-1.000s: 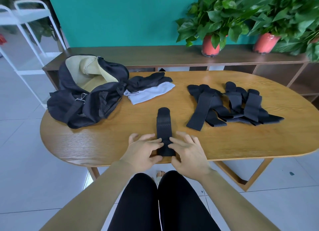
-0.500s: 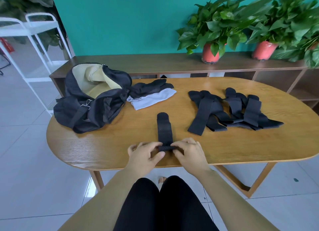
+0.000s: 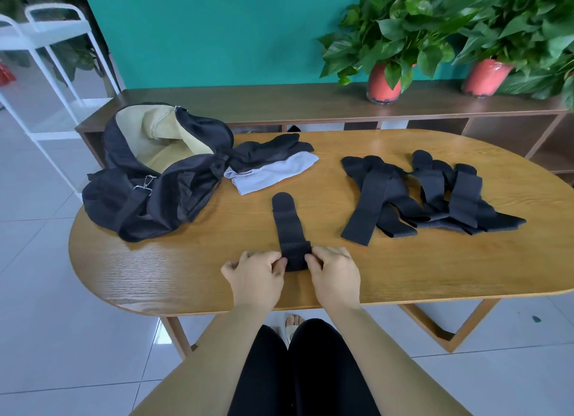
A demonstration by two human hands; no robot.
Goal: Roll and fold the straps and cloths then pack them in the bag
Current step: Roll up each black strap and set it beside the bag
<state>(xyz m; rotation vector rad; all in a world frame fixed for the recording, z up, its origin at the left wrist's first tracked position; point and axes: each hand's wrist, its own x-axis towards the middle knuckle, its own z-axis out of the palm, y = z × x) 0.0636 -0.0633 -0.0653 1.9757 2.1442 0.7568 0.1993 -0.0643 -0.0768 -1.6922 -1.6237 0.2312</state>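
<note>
long black perforated fabric strap (image 3: 286, 223) was laid flat near front edge of oval wooden table (image 3: 186, 279), near end rolled up. roll was pinched on both sides by left hand (image 3: 256, 279) and right hand (image 3: 334, 274), fingers curled on it. risks judged: roll could be skewed into cone by uneven pressure; springy fabric could be unrolled if pinch loosened. open black duffel bag with tan lining (image 3: 155, 182) was set well apart, far left.

Counter (image 3: 435, 276): wood, visible grain, low satin sheen.
Strap (image 3: 287, 226), 6 o'clock: black woven cloth, matt; rolled end perforated.
Strap pile (image 3: 435, 195), 2 o'clock: same black matt cloth.
Bag (image 3: 161, 195), 10 o'clock: black fabric, faint sheen; tan cloth lining; clip (image 3: 146, 182) of bright metal.
Dark cloth (image 3: 267, 154), 12 o'clock: matt.
Pale grey cloth (image 3: 273, 173), 12 o'clock: smooth.
Plant pots (image 3: 382, 86): red, glossy.
Floor (image 3: 46, 291): pale tiles, glossy.
</note>
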